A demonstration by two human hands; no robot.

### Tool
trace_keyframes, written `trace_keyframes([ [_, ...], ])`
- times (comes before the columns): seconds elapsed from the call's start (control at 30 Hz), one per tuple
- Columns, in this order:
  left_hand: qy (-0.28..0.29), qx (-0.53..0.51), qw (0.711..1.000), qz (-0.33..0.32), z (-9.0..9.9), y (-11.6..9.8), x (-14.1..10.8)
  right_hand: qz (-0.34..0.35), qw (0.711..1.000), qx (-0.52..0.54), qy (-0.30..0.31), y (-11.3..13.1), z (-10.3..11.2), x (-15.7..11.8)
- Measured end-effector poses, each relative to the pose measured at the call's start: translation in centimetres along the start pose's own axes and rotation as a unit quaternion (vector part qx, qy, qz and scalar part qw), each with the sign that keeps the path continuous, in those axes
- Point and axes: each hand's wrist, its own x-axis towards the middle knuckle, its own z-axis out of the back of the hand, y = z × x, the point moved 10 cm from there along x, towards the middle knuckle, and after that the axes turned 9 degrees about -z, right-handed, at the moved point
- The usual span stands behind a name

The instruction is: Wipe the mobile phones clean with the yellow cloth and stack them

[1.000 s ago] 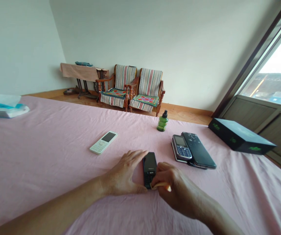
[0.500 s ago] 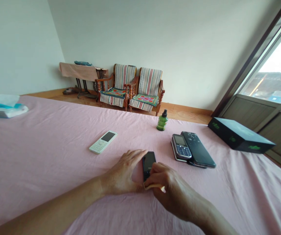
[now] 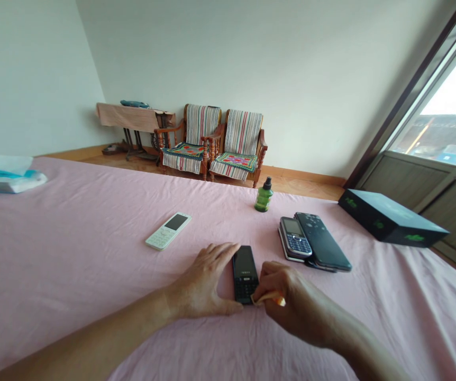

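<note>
A black keypad phone point(image 3: 245, 267) lies face up on the pink cloth point(image 3: 93, 238). My left hand point(image 3: 204, 280) spans its left side, fingertips at the top corner and thumb by the bottom corner, gripping it by the ends. Folded in the closed fingers of my right hand point(image 3: 283, 296) is a small orange-yellow cloth point(image 3: 270, 296), its edge touching the phone's lower right keys. To the left lies a white keypad phone point(image 3: 168, 231). On the right, a dark blue keypad phone point(image 3: 295, 238) rests on another phone, beside a large dark phone point(image 3: 322, 241).
A green spray bottle point(image 3: 264, 196) stands near the far edge. A black box point(image 3: 392, 217) sits at the right, and a tissue pack point(image 3: 9, 177) at the far left. Beyond are two wooden chairs point(image 3: 238, 143) and a cloth-covered sewing table point(image 3: 128, 116).
My right hand has moved right with the cloth, from the phone's lower left keys to its lower right corner. More of the screen and keypad shows. My left hand has barely moved.
</note>
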Motion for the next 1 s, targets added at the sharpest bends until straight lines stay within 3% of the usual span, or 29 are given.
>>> trace_keyframes([
  [0.17,0.012,0.002,1.0,0.005,-0.2,0.2,-0.1,-0.029,0.999,-0.026,0.011,-1.2,0.6,-0.4],
  [0.4,0.015,-0.003,1.0,0.006,-0.1,0.1,-0.1,-0.028,0.999,-0.019,0.028,-1.1,0.7,-0.5],
  [0.77,0.014,-0.005,1.0,0.003,-0.1,0.0,-0.1,-0.026,0.999,-0.031,-0.012,-2.1,1.0,0.3],
  [1.0,0.01,-0.01,1.0,0.0,-0.1,0.1,-0.2,-0.034,0.998,-0.05,-0.003,-2.3,0.9,0.0],
])
